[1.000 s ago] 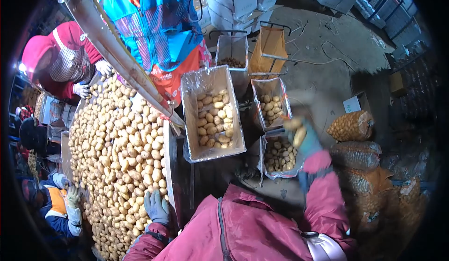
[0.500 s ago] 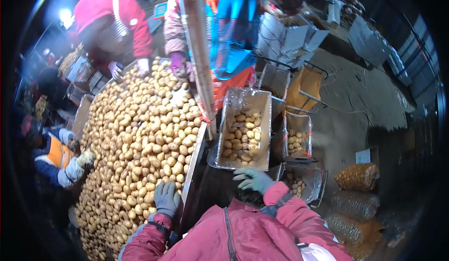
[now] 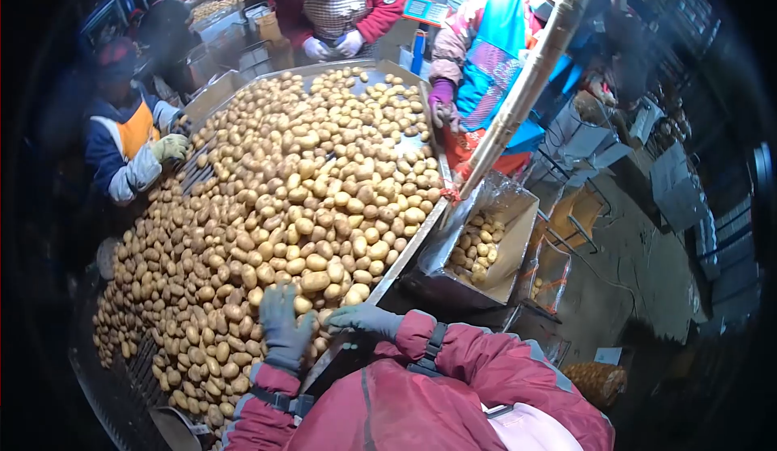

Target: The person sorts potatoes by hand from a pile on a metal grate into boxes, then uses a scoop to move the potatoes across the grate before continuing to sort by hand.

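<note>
A wide heap of potatoes covers the sorting table in front of me. My left hand, in a grey-green glove, rests on the near part of the heap with its fingers stretched out and apart. Close to it on the right, my right hand, in a similar glove, reaches across the table's metal edge. Its fingers are extended at the potatoes, and no potato shows in its grip. What lies under both palms is hidden.
A lined box with potatoes stands right of the table, beside a slanting wooden pole. Co-workers' gloved hands are at the far edge, the left side and near the pole. A filled net sack lies lower right.
My view has turned left. My right hand has moved from beside the lined box to the table edge near my left hand. The far co-worker's hands have come off the potatoes and together.
</note>
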Demonstrator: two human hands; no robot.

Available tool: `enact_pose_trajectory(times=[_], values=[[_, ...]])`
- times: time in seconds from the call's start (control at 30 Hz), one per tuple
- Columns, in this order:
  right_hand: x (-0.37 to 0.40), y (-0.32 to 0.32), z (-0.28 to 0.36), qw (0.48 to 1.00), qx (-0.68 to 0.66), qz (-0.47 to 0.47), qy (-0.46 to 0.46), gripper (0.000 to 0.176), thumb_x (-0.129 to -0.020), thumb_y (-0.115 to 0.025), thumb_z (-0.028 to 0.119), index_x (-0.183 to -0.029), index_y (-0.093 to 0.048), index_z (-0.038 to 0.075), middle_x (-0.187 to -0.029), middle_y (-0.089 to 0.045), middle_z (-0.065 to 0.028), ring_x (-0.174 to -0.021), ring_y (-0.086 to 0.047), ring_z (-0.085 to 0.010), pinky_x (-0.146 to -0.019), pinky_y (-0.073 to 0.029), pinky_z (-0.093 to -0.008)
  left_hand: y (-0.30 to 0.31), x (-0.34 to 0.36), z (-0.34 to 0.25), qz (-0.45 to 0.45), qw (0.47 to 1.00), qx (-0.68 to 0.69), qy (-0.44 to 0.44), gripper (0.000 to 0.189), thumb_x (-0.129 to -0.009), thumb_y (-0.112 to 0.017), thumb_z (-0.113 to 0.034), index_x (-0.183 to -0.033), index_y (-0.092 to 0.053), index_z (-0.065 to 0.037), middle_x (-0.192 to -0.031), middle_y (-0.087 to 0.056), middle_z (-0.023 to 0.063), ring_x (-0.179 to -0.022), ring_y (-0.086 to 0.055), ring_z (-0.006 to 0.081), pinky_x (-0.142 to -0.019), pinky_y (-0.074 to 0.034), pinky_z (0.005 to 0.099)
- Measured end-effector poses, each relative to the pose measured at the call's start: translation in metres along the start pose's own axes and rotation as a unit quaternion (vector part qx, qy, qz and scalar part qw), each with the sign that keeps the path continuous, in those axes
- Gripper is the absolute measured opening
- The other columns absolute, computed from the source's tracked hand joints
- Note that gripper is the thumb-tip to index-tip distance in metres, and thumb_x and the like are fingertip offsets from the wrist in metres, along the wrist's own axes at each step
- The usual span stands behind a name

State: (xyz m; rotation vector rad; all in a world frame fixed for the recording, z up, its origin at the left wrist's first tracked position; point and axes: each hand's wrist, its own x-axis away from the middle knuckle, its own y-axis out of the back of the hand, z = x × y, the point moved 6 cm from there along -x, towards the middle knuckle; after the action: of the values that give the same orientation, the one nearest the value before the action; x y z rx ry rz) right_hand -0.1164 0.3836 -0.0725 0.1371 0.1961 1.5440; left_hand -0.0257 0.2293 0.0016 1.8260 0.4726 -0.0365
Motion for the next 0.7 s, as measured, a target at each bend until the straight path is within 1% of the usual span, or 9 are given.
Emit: enact_pose_trajectory(times=[0.07, 0.13, 0.2, 0.23, 0.3, 0.33, 0.4, 0.6, 0.7], values=[[-0.010, -0.017, 0.006, 0.919, -0.307, -0.071, -0.236, 0.056, -0.096, -0.065, 0.026, -0.147, -0.050, 0.009, -0.140, -0.057, -0.0118, -0.123, -0.057, -0.0216, -0.104, -0.046, -0.0346, 0.018, 0.027, 0.037, 0.008, 0.996, -0.020, 0.092, 0.081, -0.079, -0.079, -0.033, -0.148, -0.046, -0.006, -0.153, -0.039, 0.0225, -0.143, -0.033, 0.0436, -0.118, -0.029, 0.0543], [-0.016, -0.025, 0.031, 0.907, -0.316, -0.031, -0.276, 0.065, -0.096, -0.065, 0.036, -0.153, -0.043, 0.013, -0.140, -0.056, -0.0119, -0.123, -0.056, -0.0220, -0.105, -0.045, -0.0354, 0.027, 0.043, 0.056, 0.004, 0.992, 0.001, 0.127, 0.085, -0.079, -0.079, -0.035, -0.150, -0.043, -0.006, -0.156, -0.034, 0.0227, -0.144, -0.030, 0.0438, -0.118, -0.030, 0.0521], [-0.026, -0.030, 0.033, 0.972, -0.094, -0.036, -0.212, 0.072, -0.094, -0.067, 0.037, -0.157, -0.037, 0.018, -0.144, -0.055, -0.0133, -0.126, -0.056, -0.0250, -0.107, -0.045, -0.0373, 0.031, 0.038, 0.052, 0.028, 0.992, 0.030, 0.116, 0.086, -0.082, -0.077, -0.040, -0.152, -0.040, -0.008, -0.156, -0.034, 0.0237, -0.143, -0.034, 0.0423, -0.116, -0.033, 0.0502], [-0.029, -0.034, 0.029, 0.983, -0.024, -0.046, -0.175, 0.076, -0.092, -0.068, 0.036, -0.158, -0.034, 0.019, -0.148, -0.052, -0.0154, -0.130, -0.055, -0.0286, -0.110, -0.043, -0.0386, 0.025, 0.038, 0.053, 0.027, 0.993, -0.004, 0.116, 0.085, -0.083, -0.075, -0.045, -0.153, -0.041, -0.010, -0.156, -0.036, 0.0230, -0.142, -0.036, 0.0413, -0.115, -0.034, 0.0513], [-0.041, -0.028, 0.057, 0.973, 0.000, 0.010, -0.231, 0.077, -0.093, -0.067, 0.038, -0.158, -0.032, 0.017, -0.153, -0.047, -0.0168, -0.137, -0.049, -0.0295, -0.115, -0.039, -0.0374, -0.033, 0.040, 0.078, 0.083, 0.988, -0.059, 0.119, 0.083, -0.082, -0.076, -0.048, -0.149, -0.046, -0.011, -0.155, -0.038, 0.0194, -0.139, -0.037, 0.0438, -0.114, -0.034, 0.0541], [-0.045, -0.023, 0.076, 0.978, 0.135, 0.012, -0.159, 0.077, -0.093, -0.068, 0.038, -0.158, -0.032, 0.015, -0.154, -0.046, -0.0159, -0.139, -0.048, -0.0284, -0.115, -0.039, -0.0363, -0.043, 0.037, 0.077, 0.079, 0.990, -0.043, 0.110, 0.082, -0.081, -0.078, -0.046, -0.148, -0.047, -0.010, -0.154, -0.039, 0.0179, -0.138, -0.035, 0.0466, -0.115, -0.034, 0.0540], [-0.055, -0.015, 0.087, 0.964, 0.055, 0.038, -0.258, 0.076, -0.093, -0.068, 0.037, -0.158, -0.032, 0.020, -0.159, -0.040, -0.0126, -0.143, -0.044, -0.0279, -0.117, -0.036, -0.0365, -0.043, 0.028, 0.076, 0.058, 0.986, 0.074, 0.140, 0.080, -0.080, -0.080, -0.038, -0.147, -0.047, -0.009, -0.154, -0.038, 0.0166, -0.139, -0.032, 0.0480, -0.117, -0.032, 0.0527], [-0.056, -0.003, 0.077, 0.955, 0.149, 0.100, -0.237, 0.074, -0.094, -0.067, 0.036, -0.158, -0.034, 0.021, -0.161, -0.038, -0.0111, -0.143, -0.044, -0.0264, -0.117, -0.036, -0.0361, -0.017, -0.023, 0.058, -0.055, 0.977, 0.147, 0.142, 0.077, -0.082, -0.079, -0.035, -0.148, -0.047, -0.010, -0.156, -0.035, 0.0163, -0.140, -0.029, 0.0474, -0.119, -0.030, 0.0526], [-0.046, 0.018, 0.034, 0.947, 0.160, 0.089, -0.262, 0.073, -0.094, -0.067, 0.037, -0.157, -0.035, 0.021, -0.149, -0.052, -0.0122, -0.131, -0.056, -0.0266, -0.110, -0.044, -0.0358, -0.026, -0.039, 0.053, -0.107, 0.963, 0.168, 0.181, 0.077, -0.082, -0.079, -0.034, -0.148, -0.047, -0.014, -0.158, -0.032, 0.0158, -0.143, -0.024, 0.0471, -0.120, -0.025, 0.0558]])
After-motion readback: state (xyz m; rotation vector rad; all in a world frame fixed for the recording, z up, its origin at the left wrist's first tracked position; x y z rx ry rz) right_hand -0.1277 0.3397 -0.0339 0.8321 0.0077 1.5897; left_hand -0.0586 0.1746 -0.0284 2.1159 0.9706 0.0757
